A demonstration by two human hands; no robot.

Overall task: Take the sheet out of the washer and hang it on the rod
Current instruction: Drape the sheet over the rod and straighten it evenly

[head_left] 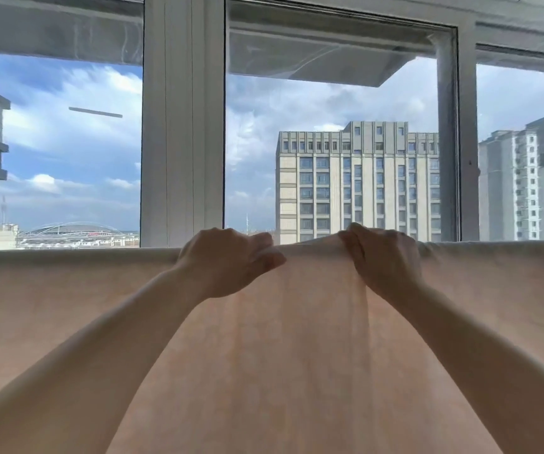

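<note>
A pale peach sheet (67, 306) hangs draped over a horizontal rod, which the cloth hides, and fills the lower half of the view from edge to edge. My left hand (228, 262) pinches the sheet's top fold near the middle. My right hand (382, 260) grips the same fold a short way to the right, lifting it into a small hump between the two hands. Both forearms reach up from the bottom corners. The washer is out of view.
Directly behind the sheet stands a large window with a white frame (182, 126). Through the glass I see sky, a tall beige building (359, 185) and white towers (532, 188) at right.
</note>
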